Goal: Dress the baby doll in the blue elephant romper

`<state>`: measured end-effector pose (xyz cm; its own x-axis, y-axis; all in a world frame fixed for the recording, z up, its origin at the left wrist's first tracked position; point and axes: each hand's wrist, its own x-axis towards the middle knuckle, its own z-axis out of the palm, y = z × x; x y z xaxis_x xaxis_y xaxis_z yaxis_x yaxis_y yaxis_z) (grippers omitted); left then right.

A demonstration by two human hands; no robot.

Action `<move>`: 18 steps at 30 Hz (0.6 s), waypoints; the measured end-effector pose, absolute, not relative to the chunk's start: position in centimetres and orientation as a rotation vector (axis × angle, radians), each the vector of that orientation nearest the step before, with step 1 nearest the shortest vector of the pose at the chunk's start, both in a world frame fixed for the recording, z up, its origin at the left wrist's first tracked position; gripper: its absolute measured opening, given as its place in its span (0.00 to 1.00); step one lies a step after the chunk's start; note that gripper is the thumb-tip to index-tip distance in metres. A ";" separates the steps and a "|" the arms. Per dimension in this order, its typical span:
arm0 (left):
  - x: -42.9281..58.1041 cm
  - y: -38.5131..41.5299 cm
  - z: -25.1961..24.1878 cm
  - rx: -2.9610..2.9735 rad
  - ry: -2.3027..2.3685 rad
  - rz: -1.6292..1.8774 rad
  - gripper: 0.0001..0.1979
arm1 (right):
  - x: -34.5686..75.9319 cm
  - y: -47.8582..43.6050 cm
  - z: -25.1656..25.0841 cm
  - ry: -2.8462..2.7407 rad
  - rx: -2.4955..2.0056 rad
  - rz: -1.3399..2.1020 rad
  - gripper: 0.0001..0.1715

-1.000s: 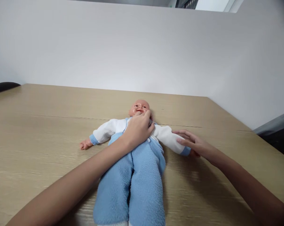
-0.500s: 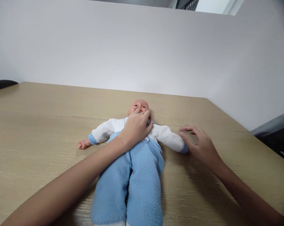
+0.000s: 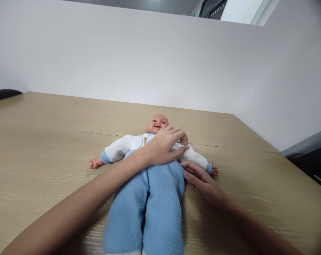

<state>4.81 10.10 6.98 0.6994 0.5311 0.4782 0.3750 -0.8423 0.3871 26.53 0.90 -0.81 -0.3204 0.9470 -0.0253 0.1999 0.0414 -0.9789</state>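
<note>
A baby doll (image 3: 128,143) with a bald head lies face up, dressed in a white top with blue cuffs and blue fleece trousers (image 3: 163,205). Across its chest rests my left hand (image 3: 167,145), fingers bent over the shoulder at the right of the view and thumb apart from them; white sleeve shows in the gap. Beside the doll's waist, below that sleeve, my right hand (image 3: 200,179) has its thumb and fingers close together at the side edge of the blue clothing. Exactly how much cloth lies between them is hidden.
The doll lies on a wide wooden table (image 3: 56,148) with a seam running across it. Behind stands a pale wall (image 3: 150,60) with an opening at the top. A dark chair back (image 3: 5,95) shows at the left edge, and dark furniture (image 3: 306,173) at the right.
My left hand has slid right from the doll's chin to its shoulder, uncovering the mouth. My right hand has moved left from the cuff to the waist, and the doll's hand there now shows.
</note>
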 end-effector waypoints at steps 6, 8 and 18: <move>4.2 9.3 7.6 2.648 0.653 0.423 0.15 | 26.7 1.6 -1.0 -1.268 -1.030 1.538 0.16; 4.2 9.3 7.4 2.639 0.667 0.341 0.14 | 26.4 1.6 -1.0 -1.253 -1.035 1.543 0.15; 5.2 9.4 6.3 2.323 0.825 0.470 0.09 | 25.7 1.7 -1.8 -1.509 -1.173 1.397 0.20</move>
<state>5.25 9.41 6.27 0.7415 0.6603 0.1191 0.4387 -0.6114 0.6586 25.71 1.73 -1.78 -0.2941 0.9541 -0.0558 0.1293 -0.0181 -0.9914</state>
